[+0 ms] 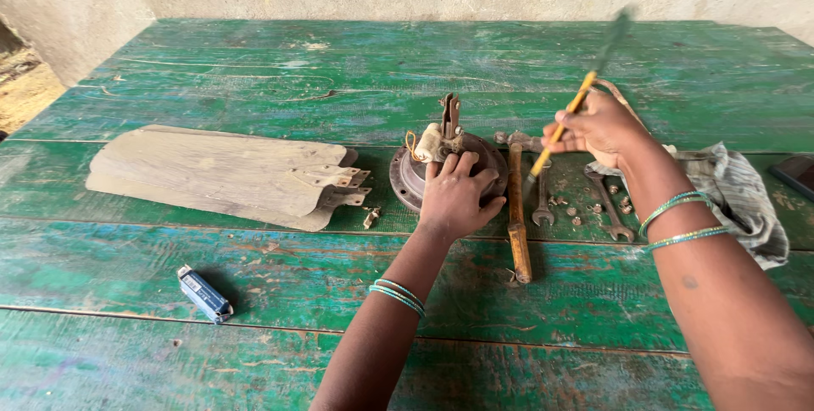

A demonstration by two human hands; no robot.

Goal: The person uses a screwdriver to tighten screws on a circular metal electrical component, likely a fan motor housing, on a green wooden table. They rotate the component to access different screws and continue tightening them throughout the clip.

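My left hand [455, 195] lies flat on a round rusty motor housing [411, 172] in the middle of the green wooden table [254, 275]; a metal bracket and wrapped wires stick up from the housing's top. My right hand [598, 125] is raised to the right of it and grips a screwdriver [570, 112] with a yellow shaft and a green handle, blurred, its tip pointing down toward the tools.
Stacked grey fan blades [220, 173] lie left of the housing. A hammer [517, 212], wrenches [543, 199], loose nuts [585, 207] and a grey cloth [738, 190] lie at the right. A small blue device [203, 294] sits near the front left; a dark phone [797, 173] at the right edge.
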